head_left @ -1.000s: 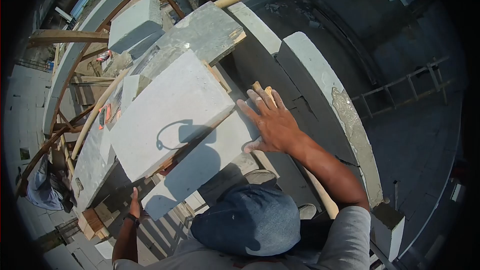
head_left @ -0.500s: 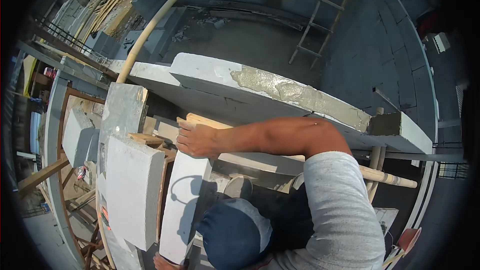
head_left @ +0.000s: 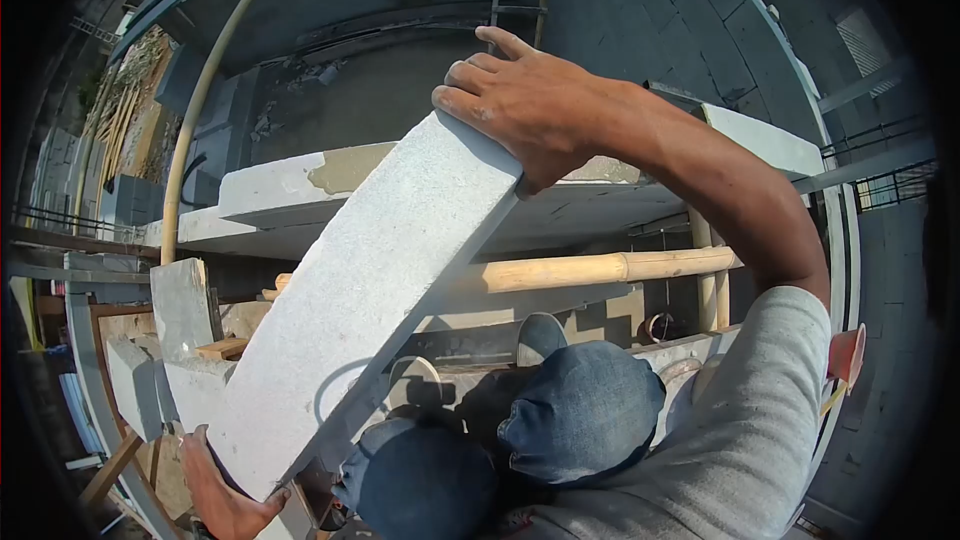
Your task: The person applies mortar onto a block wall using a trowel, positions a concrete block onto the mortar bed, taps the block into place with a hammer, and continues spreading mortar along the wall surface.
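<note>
A long white lightweight concrete block (head_left: 350, 290) is held up in front of me, slanting from lower left to upper right. My right hand (head_left: 520, 105) is closed over its upper end, thumb side against the edge and one finger stretched past it. At the lower end my left hand (head_left: 228, 492) grips the corner from below, partly cut off by the frame's bottom. Behind the block runs a low block wall (head_left: 400, 220), its top spread with grey wet mortar (head_left: 345, 168); the held block hides part of that mortar.
A bamboo pole (head_left: 600, 270) crosses between my knees and the wall. Another bamboo pole (head_left: 215, 80) stands at the left. Beyond the wall a wooden ladder (head_left: 520, 8) leans. More white block (head_left: 765, 140) sits on the wall's right end.
The block has been lifted from beside the stacked blocks at the left and swung up toward the wall. My right hand rose with it, and the view shifted.
</note>
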Available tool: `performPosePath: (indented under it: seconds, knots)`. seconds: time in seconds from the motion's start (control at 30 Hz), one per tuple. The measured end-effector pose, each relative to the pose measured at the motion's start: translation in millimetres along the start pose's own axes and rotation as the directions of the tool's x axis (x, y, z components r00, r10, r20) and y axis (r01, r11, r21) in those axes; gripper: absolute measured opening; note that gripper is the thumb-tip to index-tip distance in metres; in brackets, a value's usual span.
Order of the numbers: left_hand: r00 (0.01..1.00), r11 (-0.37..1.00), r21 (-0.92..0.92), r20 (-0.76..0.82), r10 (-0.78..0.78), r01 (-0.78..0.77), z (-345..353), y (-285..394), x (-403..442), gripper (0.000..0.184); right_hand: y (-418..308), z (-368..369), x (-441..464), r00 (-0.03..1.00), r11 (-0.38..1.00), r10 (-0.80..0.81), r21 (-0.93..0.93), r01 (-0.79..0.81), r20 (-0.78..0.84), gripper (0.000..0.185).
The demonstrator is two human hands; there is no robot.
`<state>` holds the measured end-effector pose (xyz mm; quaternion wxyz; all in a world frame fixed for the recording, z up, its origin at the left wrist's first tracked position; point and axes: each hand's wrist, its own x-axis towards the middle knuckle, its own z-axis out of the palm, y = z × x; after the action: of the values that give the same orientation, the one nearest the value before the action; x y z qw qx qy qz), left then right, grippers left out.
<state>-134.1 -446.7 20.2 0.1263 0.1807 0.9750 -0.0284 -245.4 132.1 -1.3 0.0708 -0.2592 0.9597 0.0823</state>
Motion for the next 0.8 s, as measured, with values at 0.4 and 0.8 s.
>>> performPosePath:
  seconds: [0.4,0.8]
  knots:
    - [0.819,0.798,0.243,-0.028,0.574,-0.551,-56,120,305,0.118,64,80,-180,0.810,0.801,0.587,0.159,-0.577,-0.019,0.119]
    - [0.741,0.713,0.246,0.033,0.671,-0.657,-52,223,397,0.122,104,129,-224,0.686,0.660,0.727,0.232,-0.715,0.045,0.127]
